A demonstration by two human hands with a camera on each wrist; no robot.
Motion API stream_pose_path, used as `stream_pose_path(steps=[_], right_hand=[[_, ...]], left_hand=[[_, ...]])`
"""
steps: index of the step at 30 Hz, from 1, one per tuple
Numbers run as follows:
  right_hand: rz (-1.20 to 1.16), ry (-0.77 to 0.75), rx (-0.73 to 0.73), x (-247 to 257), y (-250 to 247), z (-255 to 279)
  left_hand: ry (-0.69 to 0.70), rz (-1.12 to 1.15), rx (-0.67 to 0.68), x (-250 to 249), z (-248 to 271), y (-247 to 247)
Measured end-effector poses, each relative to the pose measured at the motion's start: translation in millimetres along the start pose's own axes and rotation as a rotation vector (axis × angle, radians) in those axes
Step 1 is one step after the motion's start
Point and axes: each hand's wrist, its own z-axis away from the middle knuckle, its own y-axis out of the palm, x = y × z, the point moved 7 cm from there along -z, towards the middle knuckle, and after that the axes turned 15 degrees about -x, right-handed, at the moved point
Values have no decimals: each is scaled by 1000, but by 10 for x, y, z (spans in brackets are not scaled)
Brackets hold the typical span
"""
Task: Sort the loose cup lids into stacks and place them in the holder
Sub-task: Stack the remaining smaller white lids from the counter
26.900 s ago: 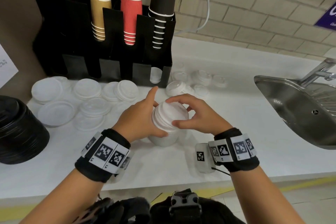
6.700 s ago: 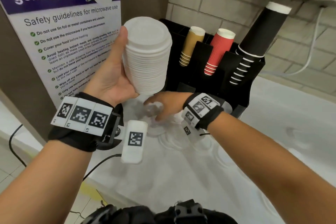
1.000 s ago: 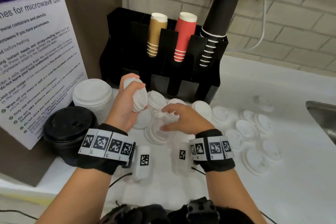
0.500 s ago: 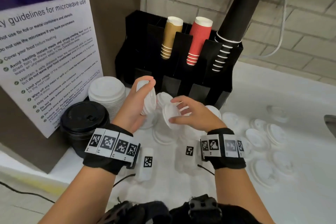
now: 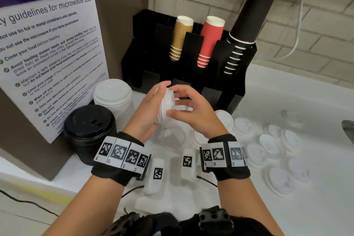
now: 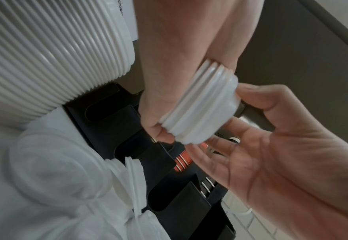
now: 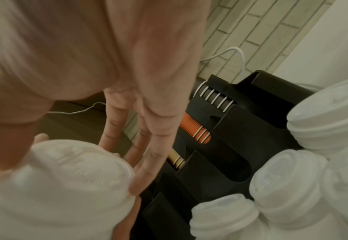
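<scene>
Head view gives me the left hand (image 5: 145, 113) curled round a short stack of small white lids (image 5: 166, 104), held on edge above the table (image 5: 287, 101) before the black holder (image 5: 226, 90); my right hand (image 5: 193, 109) rests thumb and loosely bent fingers on its face, a narrow grip; right-wrist view is blurred, so I cannot tell whether it pinches.

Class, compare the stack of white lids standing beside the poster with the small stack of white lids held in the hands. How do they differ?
The tall stack of white lids stands upright on the counter, untouched; the small held stack lies tilted on its side in the left hand, with the right hand at its face. The tall stack has many more lids, and its lids look wider. Both are white, nested, ridged lids.
</scene>
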Motion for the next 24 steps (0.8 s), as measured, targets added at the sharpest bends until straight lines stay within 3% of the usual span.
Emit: stream_pose_path(steps=[8, 15, 20, 22, 24], right_hand=[[-27, -14, 19, 10, 49, -11], [-34, -59, 14, 53, 194, -24], [-95, -15, -15, -26, 184, -113], [42, 4, -27, -114, 167, -199], [395, -46, 157, -227, 347, -234]], left_hand=[[-32, 41, -4, 21, -15, -14], [-71, 165, -177, 90, -40, -89], [-11, 96, -236, -48, -65, -201], [80, 46, -279, -192, -86, -257], [127, 34, -296, -300, -104, -306]])
